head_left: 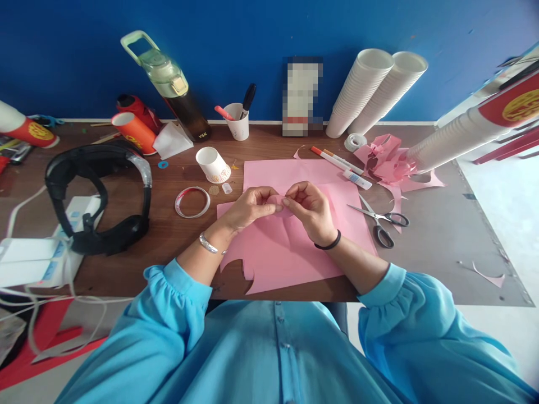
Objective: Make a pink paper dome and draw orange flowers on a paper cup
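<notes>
Holding a small rounded piece of pink paper (275, 200) between two hands, over the middle of a layered spread of large pink paper sheets (295, 247) on a brown wood-grain table (164, 247). Pinching its left side with the left hand (252, 207), nearly closed at thumb and forefinger; pinching its right side with the right hand (310, 210), likewise closed at the fingertips, with loosely curled fingers behind. Cannot tell the full outline or any folds, for the covering fingers. Done already, judging by curved bites out of the lower-left edge of the sheets and a heap of crumpled pink paper offcuts (385, 160) at upper right: a fair amount of cutting. Left over: broad areas of uncut sheet. Not in use: black-handled steel scissors (376, 215), lying open just right of the sheets; a small white tube with a blue label (357, 179), near the upper-right corner; a white paper cup (213, 165), bare of pink paper. Probably partway along, at handling of the small piece.
</notes>
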Demonstrator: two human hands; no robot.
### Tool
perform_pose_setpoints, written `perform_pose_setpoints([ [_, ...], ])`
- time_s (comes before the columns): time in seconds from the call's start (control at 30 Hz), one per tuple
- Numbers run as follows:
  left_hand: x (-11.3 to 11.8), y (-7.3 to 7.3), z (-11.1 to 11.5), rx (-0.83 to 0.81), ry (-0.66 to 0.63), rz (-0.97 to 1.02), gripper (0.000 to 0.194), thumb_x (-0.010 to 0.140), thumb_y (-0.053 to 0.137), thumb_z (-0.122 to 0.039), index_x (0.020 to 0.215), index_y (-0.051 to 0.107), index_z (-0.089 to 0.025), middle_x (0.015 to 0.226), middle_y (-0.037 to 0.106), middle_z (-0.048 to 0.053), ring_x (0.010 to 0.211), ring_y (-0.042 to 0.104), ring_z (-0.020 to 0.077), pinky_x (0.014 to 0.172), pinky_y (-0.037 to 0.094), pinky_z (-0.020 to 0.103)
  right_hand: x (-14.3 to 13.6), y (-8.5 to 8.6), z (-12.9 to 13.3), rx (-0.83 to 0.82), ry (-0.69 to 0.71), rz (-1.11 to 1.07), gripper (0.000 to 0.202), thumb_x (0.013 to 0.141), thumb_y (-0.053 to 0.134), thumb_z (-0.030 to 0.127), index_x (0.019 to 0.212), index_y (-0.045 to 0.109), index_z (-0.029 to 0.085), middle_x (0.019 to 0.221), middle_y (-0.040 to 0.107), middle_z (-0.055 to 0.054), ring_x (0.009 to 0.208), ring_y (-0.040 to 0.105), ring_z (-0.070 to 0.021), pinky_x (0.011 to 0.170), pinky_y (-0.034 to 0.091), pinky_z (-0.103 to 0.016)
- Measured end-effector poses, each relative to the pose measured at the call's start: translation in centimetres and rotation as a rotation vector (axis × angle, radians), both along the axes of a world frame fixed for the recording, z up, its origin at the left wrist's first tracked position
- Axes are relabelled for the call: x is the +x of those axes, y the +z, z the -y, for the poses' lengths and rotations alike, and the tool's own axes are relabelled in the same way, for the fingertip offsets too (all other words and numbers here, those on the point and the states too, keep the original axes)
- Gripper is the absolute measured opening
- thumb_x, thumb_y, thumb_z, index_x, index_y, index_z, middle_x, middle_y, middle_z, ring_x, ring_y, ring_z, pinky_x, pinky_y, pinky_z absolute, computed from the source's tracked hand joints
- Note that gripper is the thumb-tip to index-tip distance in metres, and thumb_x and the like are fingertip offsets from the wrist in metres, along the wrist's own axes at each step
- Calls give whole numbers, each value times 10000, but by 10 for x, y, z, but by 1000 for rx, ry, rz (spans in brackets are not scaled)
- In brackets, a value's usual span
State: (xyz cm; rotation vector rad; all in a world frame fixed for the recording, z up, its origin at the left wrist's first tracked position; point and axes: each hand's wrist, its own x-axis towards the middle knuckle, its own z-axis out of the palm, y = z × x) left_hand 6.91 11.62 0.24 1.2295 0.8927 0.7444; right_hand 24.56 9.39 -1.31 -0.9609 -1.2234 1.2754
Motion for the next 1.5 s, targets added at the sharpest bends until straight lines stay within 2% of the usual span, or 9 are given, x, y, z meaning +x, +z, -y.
perform_pose_setpoints([
  [0.1, 0, -1, 0, -23, 23, 21, 222, 711, 791, -325, 792, 671, -157, 727, 567, -16, 675, 493, 117, 639, 390, 258, 0, 0, 0, -5, 13, -15, 374, 779, 827, 492, 867, 590, 216, 751, 586, 30, 668, 550, -115, 624, 451, -273],
  [0.33, -2, 3, 1, 55, -11, 5, 209, 815, 689, -327, 694, 645, -162, 718, 605, -1, 738, 513, 140, 730, 394, 281, 0, -1, 1, 6, 33, -3, 375, 803, 814, 500, 874, 585, 212, 739, 583, 36, 650, 551, -110, 615, 444, -274],
  [0.57, -4, -2, 0, 113, -9, -4, 235, 853, 654, -334, 690, 667, -165, 731, 641, 10, 786, 537, 158, 808, 381, 299, 0, -1, 0, 8, 52, -7, 354, 807, 813, 472, 881, 591, 206, 742, 585, 34, 653, 550, -108, 614, 437, -270],
  [0.8, -5, -5, -1, 102, 71, -47, 255, 857, 615, -405, 783, 691, -173, 710, 611, 0, 721, 514, 159, 716, 378, 296, 0, 1, 0, 1, 33, 25, 400, 774, 814, 529, 873, 587, 215, 742, 592, 29, 659, 546, -119, 617, 454, -277],
  [0.93, -4, 0, 0, 102, 52, -36, 235, 823, 696, -399, 786, 675, -167, 741, 629, 2, 751, 528, 152, 738, 391, 283, 0, 0, 0, -1, 37, 24, 402, 778, 815, 529, 869, 584, 212, 731, 590, 32, 647, 550, -116, 616, 453, -276],
  [1.07, -3, 0, -1, 81, 52, -19, 222, 815, 733, -367, 773, 658, -162, 732, 636, 3, 727, 533, 143, 729, 404, 285, 2, 0, 0, -14, 43, 29, 376, 816, 790, 533, 903, 615, 212, 772, 617, 18, 665, 560, -121, 622, 456, -275],
  [1.23, -4, -6, -2, 51, 126, 41, 211, 794, 743, -341, 735, 648, -161, 744, 607, -7, 720, 520, 130, 709, 405, 271, 5, 0, -1, -20, -31, 67, 448, 908, 628, 643, 1006, 696, 210, 813, 638, -7, 751, 568, -142, 721, 489, -291],
  [1.37, -4, -4, -2, 24, 128, 44, 190, 790, 736, -333, 739, 654, -170, 752, 591, -12, 694, 493, 125, 663, 394, 262, 4, 1, -3, -55, 30, 98, 476, 805, 738, 657, 938, 694, 202, 852, 677, -24, 777, 592, -157, 711, 494, -292],
  [1.5, -4, -1, -1, 99, 113, -2, 206, 794, 729, -335, 705, 649, -167, 727, 590, -6, 735, 505, 137, 726, 393, 272, 4, 0, -3, -76, 83, 119, 446, 746, 809, 608, 780, 658, 190, 733, 640, -8, 680, 556, -142, 626, 441, -278],
])
